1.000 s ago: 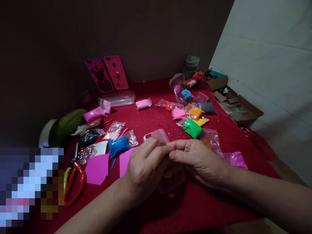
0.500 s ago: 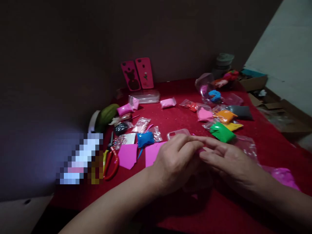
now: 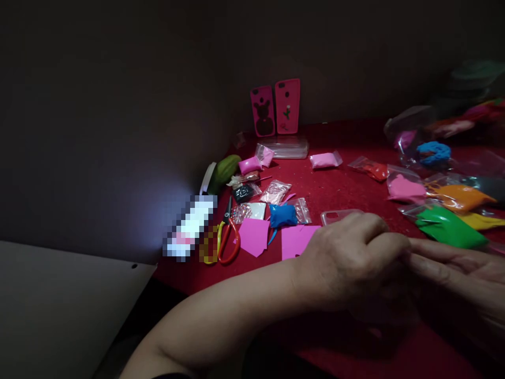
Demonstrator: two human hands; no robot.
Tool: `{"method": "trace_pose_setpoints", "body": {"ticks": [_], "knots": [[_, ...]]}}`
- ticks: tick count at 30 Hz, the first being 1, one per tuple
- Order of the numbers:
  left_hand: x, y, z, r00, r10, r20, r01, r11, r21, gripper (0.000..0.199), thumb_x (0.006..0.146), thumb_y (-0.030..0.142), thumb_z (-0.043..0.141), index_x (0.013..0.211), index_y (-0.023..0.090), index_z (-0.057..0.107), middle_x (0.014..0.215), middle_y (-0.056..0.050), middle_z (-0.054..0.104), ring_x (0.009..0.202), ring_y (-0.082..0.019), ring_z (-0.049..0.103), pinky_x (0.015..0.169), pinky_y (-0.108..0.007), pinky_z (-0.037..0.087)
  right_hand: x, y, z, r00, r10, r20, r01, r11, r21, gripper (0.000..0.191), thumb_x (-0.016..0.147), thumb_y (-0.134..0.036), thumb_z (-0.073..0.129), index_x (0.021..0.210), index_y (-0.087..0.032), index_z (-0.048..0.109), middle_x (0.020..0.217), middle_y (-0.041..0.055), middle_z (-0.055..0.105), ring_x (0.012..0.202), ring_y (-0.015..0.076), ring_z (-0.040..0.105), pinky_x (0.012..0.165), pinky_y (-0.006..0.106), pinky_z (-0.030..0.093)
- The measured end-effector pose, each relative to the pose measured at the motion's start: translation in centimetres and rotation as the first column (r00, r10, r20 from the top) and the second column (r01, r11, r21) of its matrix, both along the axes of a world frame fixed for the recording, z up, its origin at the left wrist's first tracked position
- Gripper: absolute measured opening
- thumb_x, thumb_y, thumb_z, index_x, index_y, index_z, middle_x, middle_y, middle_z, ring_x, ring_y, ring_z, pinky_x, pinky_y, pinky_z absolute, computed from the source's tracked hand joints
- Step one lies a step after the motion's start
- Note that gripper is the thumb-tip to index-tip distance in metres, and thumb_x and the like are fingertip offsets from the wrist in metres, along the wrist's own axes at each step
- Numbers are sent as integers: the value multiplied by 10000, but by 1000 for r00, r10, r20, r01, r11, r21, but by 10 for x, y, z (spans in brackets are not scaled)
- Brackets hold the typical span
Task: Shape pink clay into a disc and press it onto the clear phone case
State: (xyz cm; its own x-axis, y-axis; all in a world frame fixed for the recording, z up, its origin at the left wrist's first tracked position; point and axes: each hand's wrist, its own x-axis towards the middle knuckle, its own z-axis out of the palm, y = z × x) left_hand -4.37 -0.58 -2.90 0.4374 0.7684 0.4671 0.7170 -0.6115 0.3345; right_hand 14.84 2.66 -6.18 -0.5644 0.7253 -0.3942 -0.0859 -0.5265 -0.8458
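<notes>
View swung left: left hand [image 3: 351,258] and right hand [image 3: 469,279] now farther right in frame, more pale panel [image 3: 59,305] showing.

- No text, number or brand can be read.
- Bright rectangle [image 3: 191,227], left of the scissors [image 3: 226,216]: pixelated, content unreadable.
- Clear phone case [image 3: 336,215], well right of the scissors: partly covered, no marking legible.

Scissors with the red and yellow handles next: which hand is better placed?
Left, most likely. The left hand is nearer the scissors, which lie on its side; the right hand is farther off, with the left in between.
</notes>
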Motion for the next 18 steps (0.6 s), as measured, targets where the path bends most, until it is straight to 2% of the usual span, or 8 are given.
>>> {"method": "trace_pose_setpoints", "body": {"ticks": [3,7,9,11,14,18], "knots": [[0,-1,4,998,-5,-61,7,1000,24,384,985,240,351,949,82,700,857,-100,650,816,-202,597,734,-329,536,-2,2,5,998,56,2,-54,973,-226,244,623,-365,858,845,-410,769,841,93,738,664,194,703,611,304,551],[-1,0,1,995,-26,-98,35,996,85,388,993,256,336,992,83,683,828,-81,635,742,-197,572,633,-334,505,-8,-3,5,980,-187,67,196,967,-163,363,481,-199,878,771,-383,763,695,52,708,548,139,652,475,161,506],[-1,1,-4,995,-30,-98,39,995,88,368,991,270,341,962,107,670,828,-65,622,733,-186,561,613,-319,504,-10,-5,2,960,-253,116,268,953,-140,453,375,-82,859,735,-338,760,609,37,670,476,122,611,406,115,474],[-1,2,-9,999,-27,-43,31,996,80,324,984,294,380,1006,106,644,883,-62,624,786,-182,570,663,-310,526,-10,-4,0,947,-285,147,305,942,-141,519,304,-2,825,723,-301,756,569,23,643,447,123,592,382,118,482],[-1,3,-12,999,-40,14,39,997,71,306,969,306,436,1086,90,617,949,-73,621,854,-183,578,740,-311,536,-8,-1,-1,953,-276,125,296,935,-196,557,312,20,806,771,-292,759,566,14,629,438,137,589,379,155,507],[0,1,-11,999,-43,-2,43,998,50,383,989,337,355,1032,112,662,900,-80,603,800,-180,583,675,-299,518,-6,-1,-1,978,-194,78,208,941,-266,595,354,42,796,843,-295,762,557,15,617,459,155,605,421,198,548]]}}
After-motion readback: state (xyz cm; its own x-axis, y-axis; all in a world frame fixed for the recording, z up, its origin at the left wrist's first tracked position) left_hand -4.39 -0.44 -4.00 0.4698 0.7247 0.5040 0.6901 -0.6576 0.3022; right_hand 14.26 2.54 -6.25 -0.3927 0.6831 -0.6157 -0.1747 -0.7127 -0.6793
